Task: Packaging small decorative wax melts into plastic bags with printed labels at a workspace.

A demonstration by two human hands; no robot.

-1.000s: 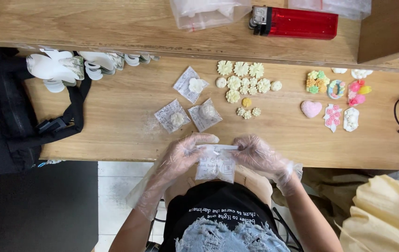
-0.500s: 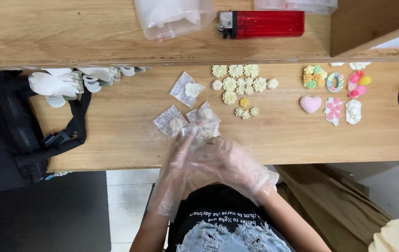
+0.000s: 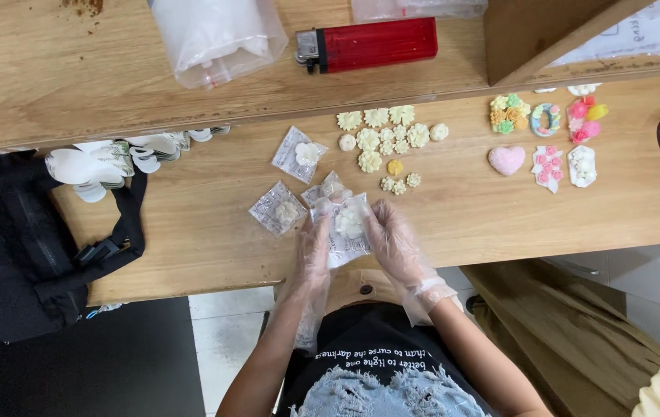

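Holding small clear packet (image 3: 347, 225) between gloved left hand (image 3: 315, 245) and right hand (image 3: 392, 241).

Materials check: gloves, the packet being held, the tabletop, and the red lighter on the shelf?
Gloves on left hand and right hand: thin clear plastic film, loose and wrinkled.
Packet: clear glossy film with dark print, a pale flower piece visible inside.
Tabletop: wood or wood-look laminate, matte, visible grain.
Lighter: translucent red plastic body, likely metal head.

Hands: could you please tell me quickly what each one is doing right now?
Left hand: closed on the packet.
Right hand: closed on the same packet.
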